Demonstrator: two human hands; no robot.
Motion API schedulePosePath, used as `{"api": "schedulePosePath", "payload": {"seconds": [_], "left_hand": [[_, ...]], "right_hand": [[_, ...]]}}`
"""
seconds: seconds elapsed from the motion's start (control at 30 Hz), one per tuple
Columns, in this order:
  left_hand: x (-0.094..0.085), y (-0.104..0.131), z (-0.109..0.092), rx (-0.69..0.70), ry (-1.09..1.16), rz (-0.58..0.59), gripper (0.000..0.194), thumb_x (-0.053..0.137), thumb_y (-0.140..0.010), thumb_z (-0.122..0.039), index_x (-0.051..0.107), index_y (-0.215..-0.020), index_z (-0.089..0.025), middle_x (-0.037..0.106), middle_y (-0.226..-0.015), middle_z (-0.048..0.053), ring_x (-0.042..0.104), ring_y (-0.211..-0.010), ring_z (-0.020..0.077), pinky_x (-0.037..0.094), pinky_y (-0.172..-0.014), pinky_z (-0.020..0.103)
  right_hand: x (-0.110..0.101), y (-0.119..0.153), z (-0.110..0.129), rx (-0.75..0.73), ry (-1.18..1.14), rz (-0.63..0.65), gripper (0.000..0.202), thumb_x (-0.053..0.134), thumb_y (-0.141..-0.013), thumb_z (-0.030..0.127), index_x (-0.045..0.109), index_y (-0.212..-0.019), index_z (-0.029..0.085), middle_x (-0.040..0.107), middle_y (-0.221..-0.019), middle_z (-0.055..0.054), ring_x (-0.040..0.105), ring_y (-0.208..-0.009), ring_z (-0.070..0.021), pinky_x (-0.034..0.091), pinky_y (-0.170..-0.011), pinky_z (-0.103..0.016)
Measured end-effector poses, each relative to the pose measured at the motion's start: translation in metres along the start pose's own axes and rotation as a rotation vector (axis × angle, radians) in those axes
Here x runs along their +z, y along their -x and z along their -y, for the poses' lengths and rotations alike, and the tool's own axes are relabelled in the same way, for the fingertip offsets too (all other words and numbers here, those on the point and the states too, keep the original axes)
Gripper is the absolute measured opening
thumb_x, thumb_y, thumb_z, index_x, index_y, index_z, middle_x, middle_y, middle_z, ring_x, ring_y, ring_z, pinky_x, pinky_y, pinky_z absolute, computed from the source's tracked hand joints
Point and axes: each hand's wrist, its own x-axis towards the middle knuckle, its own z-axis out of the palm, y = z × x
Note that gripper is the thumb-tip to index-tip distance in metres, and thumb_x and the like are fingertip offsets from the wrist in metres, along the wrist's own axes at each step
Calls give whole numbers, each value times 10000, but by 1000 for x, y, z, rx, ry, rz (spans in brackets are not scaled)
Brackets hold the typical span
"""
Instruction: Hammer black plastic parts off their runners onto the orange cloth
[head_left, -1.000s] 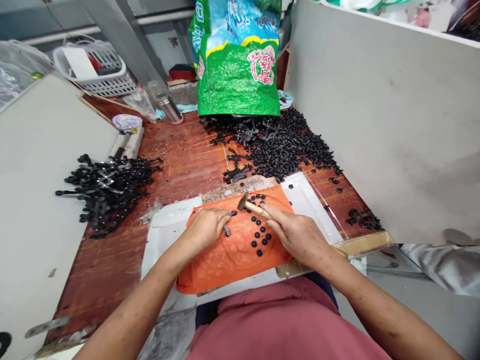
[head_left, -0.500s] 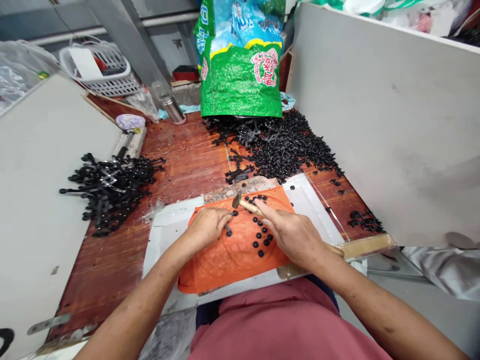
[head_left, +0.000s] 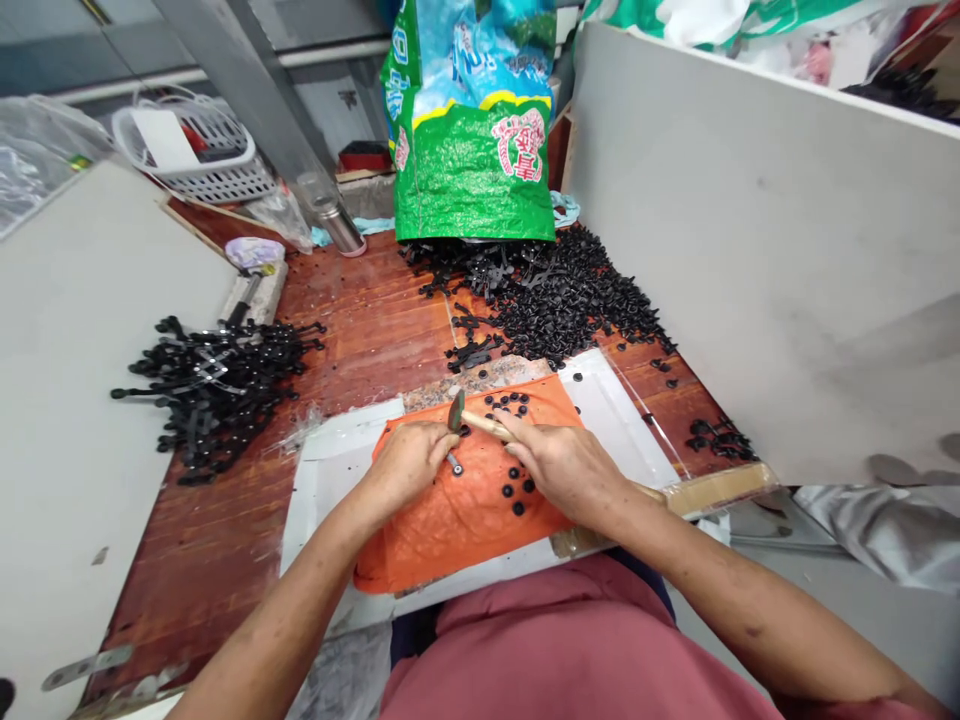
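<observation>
My right hand (head_left: 566,460) is wrapped round the wooden handle of a hammer (head_left: 484,424). The dark hammer head stands just over a black part under my left fingertips. My left hand (head_left: 412,462) pinches a small black plastic piece (head_left: 454,464), whose round end with a pale centre sticks out below the fingers. Both hands are over an orange cloth (head_left: 450,535) spread on a white-edged board. Several round black caps (head_left: 513,473) lie loose on the cloth, close to my right hand, which hides some of them.
A heap of small black parts (head_left: 577,300) spills from under a green and blue bag (head_left: 472,170) at the back. Linked black pieces (head_left: 217,390) are piled at the left. Grey panels (head_left: 772,270) border both sides; a steel flask (head_left: 341,225) and white basket (head_left: 202,160) stand back left.
The hammer head has come down and left, closer to the left fingertips, and now covers most of the black round end there. The left hand keeps its pinch. The whole view has shifted slightly.
</observation>
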Motion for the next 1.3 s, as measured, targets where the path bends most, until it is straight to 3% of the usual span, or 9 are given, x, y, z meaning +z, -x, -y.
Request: {"api": "schedulePosePath", "payload": {"seconds": [0.13,0.33,0.5,0.67,0.77,0.93,1.07,1.17,1.3], "left_hand": [[0,15,-20,170,64,-89,305,443,-996,-290,644,-782,-207,725,-816,47,654,-804,202,453,-778,311],[8,36,-49,261,132,-278,161,536,-964,-345,624,-901,-226,714,-887,51,650,-852,221,501,-829,360],[11,55,-46,-11,316,-674,261,546,-966,-408,594,-1153,-233,656,-1210,106,606,-1178,269,474,-1061,439],[29,55,-55,-117,778,-327,562,402,-1027,-474,271,-1538,-280,672,-1154,76,674,-1040,216,553,-962,390],[38,46,-70,-118,933,-304,609,355,-1039,-487,146,-1575,-288,659,-935,24,657,-794,183,569,-761,326],[38,30,-78,-187,872,-410,419,399,-1014,-504,459,-1334,-239,522,-726,-35,483,-583,136,449,-547,257],[34,23,-64,-185,722,-203,367,417,-979,-537,569,-1071,-215,519,-644,-29,493,-562,148,446,-551,275],[34,23,-55,-217,762,-91,420,392,-972,-570,612,-1057,-222,502,-603,-31,494,-541,153,442,-538,284],[27,19,-43,-154,687,-200,356,428,-964,-523,595,-1131,-257,506,-680,-36,476,-582,145,427,-548,267]], "right_hand": [[-7,-4,0,9,-462,-144,289,557,-991,286,627,-1263,216,688,-947,-17,612,-819,-173,443,-740,-267],[1,0,13,150,-1074,62,137,626,-873,341,608,-878,205,517,-658,69,433,-528,-99,350,-499,-218],[-1,13,14,263,-1099,-139,171,682,-814,354,590,-843,213,543,-651,62,474,-538,-106,394,-511,-219],[8,25,14,203,-1021,-210,153,699,-815,328,646,-880,201,625,-767,14,575,-684,-149,479,-620,-255],[16,31,19,159,-1015,-189,125,660,-875,299,671,-949,199,652,-811,2,589,-735,-160,490,-668,-269],[24,35,22,167,-925,-221,137,662,-864,263,569,-780,208,497,-680,64,446,-612,-113,361,-564,-231],[32,38,19,139,-874,-217,144,640,-875,234,535,-779,213,466,-680,70,437,-618,-111,338,-576,-229],[36,39,19,99,-812,-201,166,634,-890,224,518,-772,213,466,-686,70,431,-621,-108,325,-589,-232],[28,40,16,80,-832,-134,184,646,-895,242,519,-765,211,483,-701,66,453,-637,-111,323,-596,-233]]}}
